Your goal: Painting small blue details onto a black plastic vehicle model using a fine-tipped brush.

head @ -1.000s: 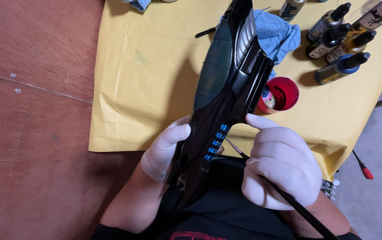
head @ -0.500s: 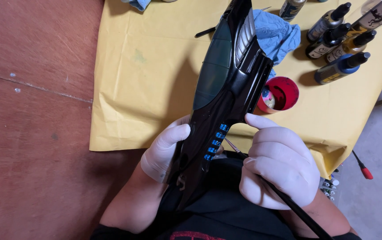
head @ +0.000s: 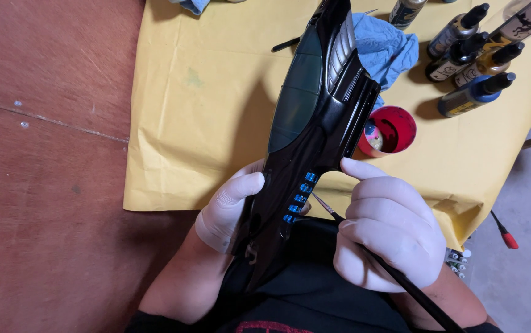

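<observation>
Paint bottles (head: 472, 52) and red cup (head: 389, 131) crowd the right; left paper (head: 203, 123) lies open.

The black model's (head: 315, 142) nose runs off the top edge, and its lower end sinks into dark clothing where its outline cannot be told; most of the left hand (head: 228, 213) lies behind it, so only thumb and knuckles show and its grip is largely hidden. The paintbrush (head: 401, 280) passes under the right hand's (head: 392, 234) fingers and its handle leaves the bottom edge, while its tip beside the blue squares (head: 297, 198) is too fine to tell whether it touches. The paint bottles (head: 472, 55) are cropped at the top, a blue cloth (head: 382, 46) is partly covered by the model, and small items (head: 458, 259) below the yellow paper's (head: 203, 111) corner are too small to identify.
</observation>
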